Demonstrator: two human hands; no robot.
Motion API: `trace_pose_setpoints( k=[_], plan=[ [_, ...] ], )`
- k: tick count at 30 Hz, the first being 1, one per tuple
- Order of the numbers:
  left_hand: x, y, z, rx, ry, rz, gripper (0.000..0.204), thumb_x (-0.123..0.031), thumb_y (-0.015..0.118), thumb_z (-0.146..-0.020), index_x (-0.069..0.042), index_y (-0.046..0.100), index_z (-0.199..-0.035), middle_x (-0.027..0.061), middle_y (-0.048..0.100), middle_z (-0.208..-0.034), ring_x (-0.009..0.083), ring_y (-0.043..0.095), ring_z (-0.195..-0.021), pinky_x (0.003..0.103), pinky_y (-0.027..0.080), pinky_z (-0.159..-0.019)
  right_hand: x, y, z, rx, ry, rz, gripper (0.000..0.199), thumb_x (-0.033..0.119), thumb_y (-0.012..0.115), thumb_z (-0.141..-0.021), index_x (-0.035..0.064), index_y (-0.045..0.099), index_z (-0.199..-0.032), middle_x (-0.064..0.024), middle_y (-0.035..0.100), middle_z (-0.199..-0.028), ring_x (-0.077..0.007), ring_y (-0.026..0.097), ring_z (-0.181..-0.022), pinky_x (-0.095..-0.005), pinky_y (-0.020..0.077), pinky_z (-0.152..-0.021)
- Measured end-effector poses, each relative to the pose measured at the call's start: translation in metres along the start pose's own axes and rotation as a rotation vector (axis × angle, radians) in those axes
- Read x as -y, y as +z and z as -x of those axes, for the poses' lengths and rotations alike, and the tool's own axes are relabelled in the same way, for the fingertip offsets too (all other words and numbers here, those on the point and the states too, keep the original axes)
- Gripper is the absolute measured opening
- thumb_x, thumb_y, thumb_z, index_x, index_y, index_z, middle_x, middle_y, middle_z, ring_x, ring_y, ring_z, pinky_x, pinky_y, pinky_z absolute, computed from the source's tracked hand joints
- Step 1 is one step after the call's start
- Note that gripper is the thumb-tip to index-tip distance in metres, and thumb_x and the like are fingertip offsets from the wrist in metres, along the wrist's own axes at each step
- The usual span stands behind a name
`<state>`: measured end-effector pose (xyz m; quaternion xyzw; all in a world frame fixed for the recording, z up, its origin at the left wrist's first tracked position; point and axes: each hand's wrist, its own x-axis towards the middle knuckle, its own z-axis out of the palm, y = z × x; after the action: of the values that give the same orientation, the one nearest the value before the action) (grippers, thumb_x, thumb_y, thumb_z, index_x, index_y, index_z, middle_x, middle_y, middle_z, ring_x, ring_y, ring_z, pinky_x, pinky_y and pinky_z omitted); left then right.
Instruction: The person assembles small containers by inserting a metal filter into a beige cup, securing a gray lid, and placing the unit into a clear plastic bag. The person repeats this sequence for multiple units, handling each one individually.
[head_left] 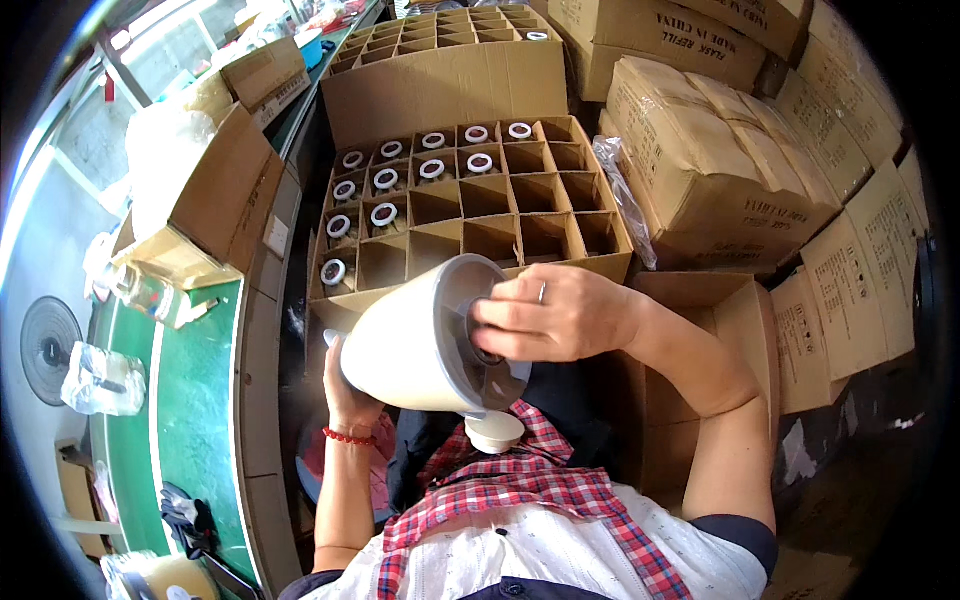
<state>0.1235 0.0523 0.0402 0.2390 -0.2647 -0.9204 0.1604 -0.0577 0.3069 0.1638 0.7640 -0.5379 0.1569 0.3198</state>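
Observation:
A cream-white flask shell (410, 340) with a grey open end lies tilted across my lap. My left hand (345, 385) grips its narrow end from below, a red bead bracelet on the wrist. My right hand (550, 315), with a ring on one finger, has its fingers pushed into the grey open end. A small white round cap (495, 432) sits just under the shell, against my checked shirt. Straight ahead stands an open cardboard box (585, 262) with a grid of cells, several on the left holding glass refills (385, 214) with white rings.
A second divided box (440, 85) stands behind the first. Stacked sealed cartons (720, 170) fill the right side. On the left runs a green conveyor belt (190, 400) with plastic bags, black gloves (185, 515) and an open carton (215, 195).

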Motion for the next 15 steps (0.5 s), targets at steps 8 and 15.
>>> trace_pose_setpoints(
  k=[8,15],
  plan=[
    [0.007,-0.004,-0.001,-0.007,-0.119,-0.013,0.045,-0.038,0.043,-0.099,0.0,0.053,-0.123,0.0138,0.064,-0.116,0.0252,0.064,-0.103,0.038,0.051,-0.091,0.006,-0.011,0.007,0.057,-0.051,-0.054,0.023,0.017,0.065,-0.078,0.0075,0.067,-0.099,-0.0023,0.059,-0.1,-0.0161,0.058,-0.087,-0.0307,0.0502,-0.078],
    [-0.001,0.02,0.014,-0.01,-0.044,0.016,0.058,-0.043,0.047,-0.094,0.001,0.048,-0.132,0.0175,0.058,-0.128,0.0293,0.058,-0.114,0.039,0.046,-0.099,0.02,-0.004,0.002,-0.039,0.204,-0.161,0.04,0.027,0.075,-0.072,0.0024,0.065,-0.102,-0.0065,0.057,-0.092,-0.0184,0.06,-0.077,-0.0281,0.0536,-0.062]
  ],
)
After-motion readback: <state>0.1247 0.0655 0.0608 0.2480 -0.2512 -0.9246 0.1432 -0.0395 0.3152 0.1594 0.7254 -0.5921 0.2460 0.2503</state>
